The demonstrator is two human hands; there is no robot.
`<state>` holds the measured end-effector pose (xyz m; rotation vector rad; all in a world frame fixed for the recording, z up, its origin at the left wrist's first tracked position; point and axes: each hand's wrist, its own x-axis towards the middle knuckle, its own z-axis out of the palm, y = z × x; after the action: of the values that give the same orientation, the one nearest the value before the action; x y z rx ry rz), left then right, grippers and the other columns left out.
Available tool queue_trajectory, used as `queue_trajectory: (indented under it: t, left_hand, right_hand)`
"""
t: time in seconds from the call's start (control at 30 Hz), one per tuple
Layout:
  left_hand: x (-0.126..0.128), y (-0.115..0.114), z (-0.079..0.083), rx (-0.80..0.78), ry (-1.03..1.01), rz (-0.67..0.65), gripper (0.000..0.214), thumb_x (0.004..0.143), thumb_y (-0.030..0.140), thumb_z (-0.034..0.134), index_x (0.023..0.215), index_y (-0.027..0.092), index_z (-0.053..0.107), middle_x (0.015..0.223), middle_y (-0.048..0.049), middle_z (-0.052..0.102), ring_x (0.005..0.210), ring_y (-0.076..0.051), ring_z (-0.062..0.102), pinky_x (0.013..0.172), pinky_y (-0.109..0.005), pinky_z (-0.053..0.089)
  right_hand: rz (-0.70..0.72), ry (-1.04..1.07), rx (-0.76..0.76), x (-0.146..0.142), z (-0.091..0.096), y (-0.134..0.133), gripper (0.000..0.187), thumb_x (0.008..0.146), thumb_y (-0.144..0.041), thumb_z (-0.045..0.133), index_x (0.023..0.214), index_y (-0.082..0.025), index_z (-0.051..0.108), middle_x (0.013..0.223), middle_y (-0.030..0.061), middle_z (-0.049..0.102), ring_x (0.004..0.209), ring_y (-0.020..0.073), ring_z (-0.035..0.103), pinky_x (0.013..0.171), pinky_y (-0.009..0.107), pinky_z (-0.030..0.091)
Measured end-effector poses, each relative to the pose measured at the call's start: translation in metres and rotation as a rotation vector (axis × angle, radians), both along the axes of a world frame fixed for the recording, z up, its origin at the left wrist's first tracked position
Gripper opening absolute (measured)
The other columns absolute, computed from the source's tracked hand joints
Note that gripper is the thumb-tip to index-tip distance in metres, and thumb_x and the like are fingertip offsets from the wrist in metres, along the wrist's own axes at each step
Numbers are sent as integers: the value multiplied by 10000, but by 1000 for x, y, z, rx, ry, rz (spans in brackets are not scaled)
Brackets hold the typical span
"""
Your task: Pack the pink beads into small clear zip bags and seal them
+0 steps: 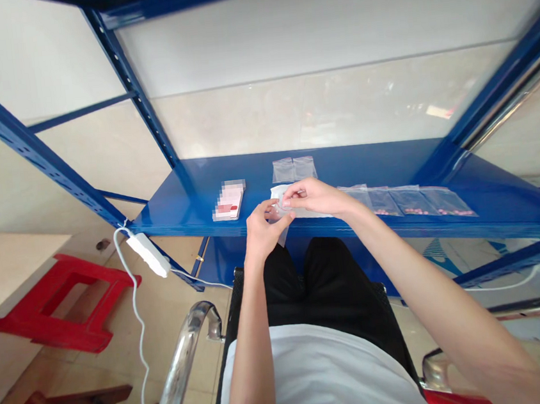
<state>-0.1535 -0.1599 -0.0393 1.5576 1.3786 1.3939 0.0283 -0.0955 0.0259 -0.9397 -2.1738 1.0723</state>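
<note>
Close together at the shelf's front edge, both hands are at a small clear plastic zip bag [281,234]. My left hand [263,227] is closed on it, thumb and fingers pinching its side. My right hand [312,196] comes in from the right, its fingertips pinched at the bag's upper part; the exact grip is small and partly hidden. Under the right hand lies something white and flat, like a sheet or tray [307,213]. Two flat clear bags [294,169] lie behind the hands. To the right, several clear bags [412,201] with small pinkish pieces lie in a row.
A white and red pack [230,203] lies left on the blue shelf [200,177]. A white power strip [148,254] hangs by the left post with its cable. Below are a red plastic stool [69,306] and a chrome chair armrest [185,359].
</note>
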Motion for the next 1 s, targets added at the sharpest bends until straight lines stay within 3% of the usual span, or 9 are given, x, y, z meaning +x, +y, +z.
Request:
queue_trajectory:
  t: [0.1,0.23,0.4,0.6,0.8,1.0]
  left_hand:
    - [0,0,1,8,-24,-23,481,788,421,914,1190,192,782,1080,-87,799,889,-197,719,855,-320,574]
    - [-1,0,1,-27,-45,-11,508,788,449,905,1205,188,776,1071,-96,788,916,-212,727,800,-309,594]
    - [0,-1,1,-72,-59,-2,558,789,483,891,1239,178,767,1112,-110,766,913,-214,728,714,-287,590]
    - [1,-1,3,-66,-58,16,539,792,467,889,1234,182,770,1103,-100,761,902,-196,717,722,-275,592]
    - [-1,-3,4,-61,-77,26,512,809,469,877,1221,185,768,1068,-85,768,862,-181,711,695,-256,583]
    - [0,-2,3,-55,-70,26,505,827,469,858,1229,177,770,1054,-88,763,860,-179,708,658,-236,569]
  right_hand:
    - [20,-2,-32,3,5,-1,402,833,-568,761,837,-170,818,859,77,780,855,237,665,815,361,485]
    - [-121,42,15,10,-2,8,340,908,-495,701,925,-175,817,925,84,799,865,230,689,808,346,510]
    - [-423,-275,222,11,-30,24,172,914,-206,653,884,-198,821,950,85,821,942,246,742,886,331,522]
    - [-557,-428,392,5,-64,24,208,965,-182,648,1034,-226,839,1099,110,766,1012,247,701,901,326,507]
    - [-523,-371,426,8,-81,31,213,1011,-254,617,1042,-228,826,1022,97,720,971,246,660,897,325,478]
    - [-510,-412,453,7,-82,32,227,1011,-227,590,1034,-219,816,1022,109,706,1001,262,644,901,332,447]
